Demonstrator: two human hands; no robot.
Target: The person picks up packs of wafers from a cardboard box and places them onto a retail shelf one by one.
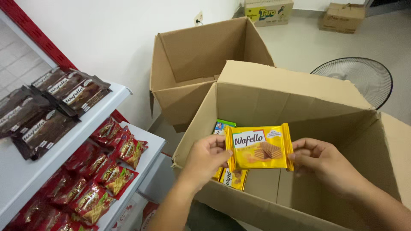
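Yellow wafer pack: you hold it flat and face-up over the near box, label toward you. Left hand pinches the pack's left edge, thumb on top, fingers under. Right hand pinches the right edge the same way. Both grips sit on the crimped seams, which is the right place; keep pressure there, not on the middle, since wafers likely crack under a squeeze.

Just below the pack, inside the box: 2 or so more yellow packs lying against the left wall, and a green-blue pack partly hidden behind. The rest of the box floor shows bare cardboard.

Keep the pack level and lift it above the box wall before swinging left, so the corners don't catch the flap.

Left of you: white shelf, 2 tiers visible. Top tier carries brown packs in overlapped rows; lower tier carries red packs, also overlapped. No yellow row in view.

Behind the near box: a second open box, inside mostly hidden. Further out: a fan guard on the floor and 2 closed cartons by the wall.
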